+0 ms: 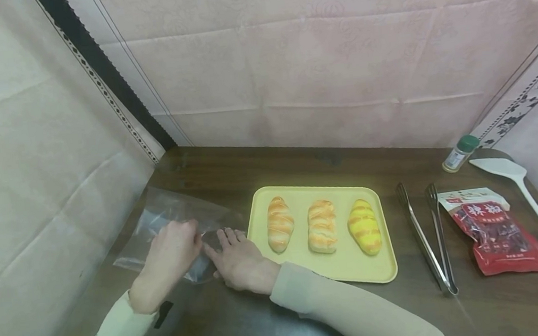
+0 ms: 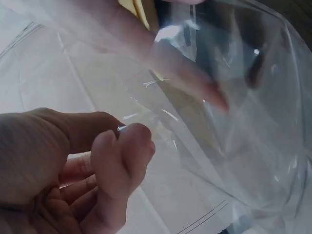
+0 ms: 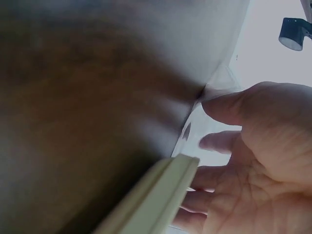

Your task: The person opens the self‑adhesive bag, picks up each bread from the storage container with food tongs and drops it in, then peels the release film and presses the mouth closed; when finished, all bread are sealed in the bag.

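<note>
A clear plastic bag lies on the table at the left, its film filling much of the left wrist view. With thumb and index finger my left hand pinches the bag's edge, the other fingers curled in. My right hand is at the bag's right side, palm down and fingers fairly straight, by the near left edge of a yellow tray. In the left wrist view a right-hand finger shows against the film; whether it is inside the bag I cannot tell. Three bread rolls sit in a row on the tray.
Right of the tray lie metal tongs, a red snack packet and a pale spatula. A small green-capped jar stands behind them. Cloth-covered walls bound the table at the back and both sides.
</note>
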Motion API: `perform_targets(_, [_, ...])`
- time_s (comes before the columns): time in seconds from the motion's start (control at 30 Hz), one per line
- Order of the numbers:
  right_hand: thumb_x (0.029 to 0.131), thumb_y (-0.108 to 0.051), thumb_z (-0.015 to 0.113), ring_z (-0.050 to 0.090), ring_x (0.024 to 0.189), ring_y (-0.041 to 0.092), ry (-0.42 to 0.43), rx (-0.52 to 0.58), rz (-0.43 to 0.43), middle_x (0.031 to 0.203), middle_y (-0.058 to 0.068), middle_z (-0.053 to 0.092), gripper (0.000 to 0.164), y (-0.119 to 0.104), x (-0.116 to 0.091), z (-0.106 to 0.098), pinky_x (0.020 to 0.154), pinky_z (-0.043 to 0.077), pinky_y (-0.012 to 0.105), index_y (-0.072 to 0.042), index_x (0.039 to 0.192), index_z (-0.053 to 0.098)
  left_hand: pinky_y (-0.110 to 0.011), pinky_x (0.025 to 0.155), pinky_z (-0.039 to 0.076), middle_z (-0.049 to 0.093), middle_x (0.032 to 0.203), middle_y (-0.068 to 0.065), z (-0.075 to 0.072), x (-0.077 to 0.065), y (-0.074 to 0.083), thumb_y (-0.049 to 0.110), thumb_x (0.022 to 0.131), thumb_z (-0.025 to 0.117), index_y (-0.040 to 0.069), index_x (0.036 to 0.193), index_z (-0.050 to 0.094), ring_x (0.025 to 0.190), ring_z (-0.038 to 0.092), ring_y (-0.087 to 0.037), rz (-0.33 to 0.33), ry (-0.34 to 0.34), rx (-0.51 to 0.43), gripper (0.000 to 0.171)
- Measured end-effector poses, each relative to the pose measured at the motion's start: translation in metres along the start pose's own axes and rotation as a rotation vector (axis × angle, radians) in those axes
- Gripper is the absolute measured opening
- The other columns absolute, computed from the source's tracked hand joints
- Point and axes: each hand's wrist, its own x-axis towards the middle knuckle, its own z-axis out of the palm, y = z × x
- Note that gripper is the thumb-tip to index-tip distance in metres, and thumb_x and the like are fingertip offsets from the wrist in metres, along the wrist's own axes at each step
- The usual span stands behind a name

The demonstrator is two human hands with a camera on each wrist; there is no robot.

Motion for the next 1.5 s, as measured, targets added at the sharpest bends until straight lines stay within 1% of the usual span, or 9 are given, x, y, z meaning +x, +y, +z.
perform_targets(0.13, [0.111, -0.053, 0.053, 0.034, 0.167, 0.024, 0.004, 0.059, 0.008, 0.18, 0.006, 0.035, 0.074, 0.002, 0.001, 0.001, 0.136, 0.03, 0.037, -0.035, 0.174, 0.021, -0.037, 0.052, 0.055, 0.072, 0.07, -0.011, 0.001, 0.003, -0.001, -0.005, 0.085, 0.077, 0.001, 0.079, 0.072, 0.055, 0.061, -0.019, -0.012, -0.029, -0.059, 0.01])
perform_targets(0.33, [0.113, -0.047, 0.052, 0.039, 0.165, 0.024, 0.046, 0.13, -0.035, 0.178, 0.005, 0.038, 0.071, 0.007, -0.005, -0.001, 0.136, 0.032, 0.037, -0.025, 0.175, 0.024, -0.036, 0.055, 0.053, 0.072, 0.072, -0.009, 0.006, 0.009, -0.004, -0.001, 0.089, 0.072, 0.002, 0.082, 0.073, 0.058, 0.059, -0.018, -0.097, -0.092, -0.132, 0.008])
perform_targets(0.4, [0.114, -0.042, 0.052, 0.045, 0.161, 0.024, 0.103, 0.117, -0.073, 0.173, 0.007, 0.046, 0.066, 0.009, -0.011, -0.003, 0.133, 0.036, 0.036, -0.018, 0.172, 0.032, -0.033, 0.054, 0.051, 0.071, 0.071, -0.008, 0.008, 0.011, -0.005, -0.001, 0.089, 0.069, 0.002, 0.081, 0.073, 0.057, 0.058, -0.017, -0.112, -0.103, -0.162, 0.01])
perform_targets(0.53, [0.112, -0.037, 0.057, 0.059, 0.148, 0.02, 0.287, 0.037, -0.14, 0.159, 0.006, 0.062, 0.06, 0.016, -0.028, -0.005, 0.126, 0.045, 0.032, -0.006, 0.162, 0.048, -0.03, 0.053, 0.047, 0.069, 0.069, -0.008, 0.012, 0.016, -0.008, -0.002, 0.09, 0.067, 0.0, 0.082, 0.076, 0.055, 0.056, -0.016, -0.119, -0.106, -0.217, 0.012])
perform_targets(0.67, [0.108, -0.04, 0.064, 0.067, 0.137, 0.017, 0.433, 0.0, -0.145, 0.15, 0.005, 0.07, 0.059, 0.025, -0.047, -0.006, 0.118, 0.051, 0.029, -0.005, 0.156, 0.057, -0.032, 0.055, 0.052, 0.077, 0.075, -0.011, 0.017, 0.02, -0.01, 0.0, 0.091, 0.07, 0.0, 0.088, 0.079, 0.056, 0.063, -0.015, -0.121, -0.104, -0.242, 0.01])
perform_targets(0.83, [0.105, -0.04, 0.069, 0.07, 0.125, 0.018, 0.528, 0.072, -0.121, 0.14, 0.003, 0.075, 0.052, 0.037, -0.075, -0.01, 0.108, 0.057, 0.032, -0.007, 0.146, 0.065, -0.03, 0.054, 0.052, 0.076, 0.068, -0.007, 0.02, 0.022, -0.015, 0.001, 0.092, 0.067, 0.001, 0.088, 0.08, 0.049, 0.065, -0.01, -0.162, -0.113, -0.304, 0.014])
perform_targets(1.03, [0.101, -0.028, 0.076, 0.071, 0.12, 0.021, 0.65, 0.235, -0.115, 0.13, 0.005, 0.077, 0.046, 0.059, -0.114, -0.008, 0.105, 0.058, 0.036, -0.004, 0.14, 0.069, -0.03, 0.058, 0.052, 0.075, 0.064, -0.003, 0.024, 0.022, -0.02, 0.002, 0.092, 0.064, 0.002, 0.084, 0.08, 0.047, 0.066, -0.007, -0.189, -0.1, -0.317, 0.017])
perform_targets(1.3, [0.092, -0.017, 0.085, 0.072, 0.112, 0.021, 0.789, 0.304, 0.006, 0.121, 0.005, 0.078, 0.045, 0.095, -0.167, 0.003, 0.094, 0.062, 0.037, -0.003, 0.133, 0.073, -0.029, 0.048, 0.051, 0.075, 0.062, -0.004, 0.024, 0.018, -0.023, 0.002, 0.094, 0.064, 0.0, 0.086, 0.079, 0.047, 0.067, -0.01, -0.232, -0.1, -0.367, 0.018])
perform_targets(1.5, [0.088, -0.016, 0.088, 0.076, 0.106, 0.027, 0.803, 0.352, 0.207, 0.119, 0.011, 0.079, 0.046, 0.126, -0.202, 0.016, 0.088, 0.065, 0.046, -0.004, 0.13, 0.075, -0.029, 0.048, 0.051, 0.073, 0.06, -0.003, 0.023, 0.017, -0.023, 0.006, 0.095, 0.065, 0.002, 0.084, 0.079, 0.047, 0.067, -0.01, -0.267, -0.126, -0.381, 0.017])
